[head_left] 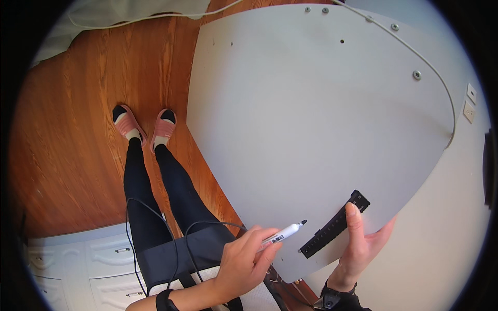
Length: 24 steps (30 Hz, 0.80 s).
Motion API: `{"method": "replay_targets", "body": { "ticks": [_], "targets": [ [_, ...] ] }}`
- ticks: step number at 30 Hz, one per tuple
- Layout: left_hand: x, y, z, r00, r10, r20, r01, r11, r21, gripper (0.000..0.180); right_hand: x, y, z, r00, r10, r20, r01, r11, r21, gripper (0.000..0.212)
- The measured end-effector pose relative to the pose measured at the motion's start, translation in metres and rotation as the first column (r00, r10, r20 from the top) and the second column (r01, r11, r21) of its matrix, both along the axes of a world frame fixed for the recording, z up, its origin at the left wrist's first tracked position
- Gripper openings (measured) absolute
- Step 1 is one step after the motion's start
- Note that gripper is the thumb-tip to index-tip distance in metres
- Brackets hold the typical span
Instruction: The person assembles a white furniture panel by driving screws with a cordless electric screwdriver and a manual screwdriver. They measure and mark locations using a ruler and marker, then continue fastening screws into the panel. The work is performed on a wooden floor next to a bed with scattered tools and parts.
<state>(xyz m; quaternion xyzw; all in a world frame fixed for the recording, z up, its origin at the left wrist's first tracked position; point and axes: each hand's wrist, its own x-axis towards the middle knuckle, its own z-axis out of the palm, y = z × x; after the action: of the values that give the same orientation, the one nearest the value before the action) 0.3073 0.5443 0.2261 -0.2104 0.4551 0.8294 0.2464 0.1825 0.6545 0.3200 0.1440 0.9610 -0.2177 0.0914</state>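
Note:
My left hand (244,264) is closed round a white marker (280,236). The marker's dark tip points up and right, a short way left of a black ruler (332,226) with toothed edges. That ruler lies slanted on a large white panel (290,119), near the panel's lower right edge. On the ruler's upper end presses the thumb of my right hand (363,246), while its other fingers go behind the panel's edge and are hidden. Whether the marker tip touches the panel, I cannot tell.
Several screws (417,75) and small holes dot the panel's far part. A white cable (415,49) runs over its far right side. Wooden floor (78,140) and white drawers (111,256) lie to the left. Wall outlets (469,111) are at right. A black cable (199,224) crosses my lap.

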Motion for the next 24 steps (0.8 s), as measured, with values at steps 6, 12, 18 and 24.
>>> {"method": "replay_targets", "body": {
  "ticks": [6,12,18,24],
  "targets": [
    [0.001,0.005,0.012,0.995,-0.085,0.048,0.08,0.993,0.084,0.02,-0.006,-0.002,-0.001,0.999,0.023,0.033,-0.022,0.999,-0.024,0.058],
    [0.0,-0.001,0.016,0.994,-0.082,-0.076,0.085,0.996,0.027,0.023,-0.013,-0.013,-0.002,0.998,-0.015,0.058,0.02,0.995,-0.094,0.056],
    [0.001,-0.009,0.009,0.997,-0.072,0.002,0.072,0.997,0.003,0.02,-0.006,-0.011,-0.003,0.998,-0.015,0.054,0.02,0.996,-0.089,0.054],
    [-0.008,-0.011,0.015,0.983,-0.076,0.165,0.066,0.996,0.066,0.021,-0.004,-0.004,-0.006,0.996,-0.038,0.079,0.047,0.993,-0.111,0.054]
  ]
}}
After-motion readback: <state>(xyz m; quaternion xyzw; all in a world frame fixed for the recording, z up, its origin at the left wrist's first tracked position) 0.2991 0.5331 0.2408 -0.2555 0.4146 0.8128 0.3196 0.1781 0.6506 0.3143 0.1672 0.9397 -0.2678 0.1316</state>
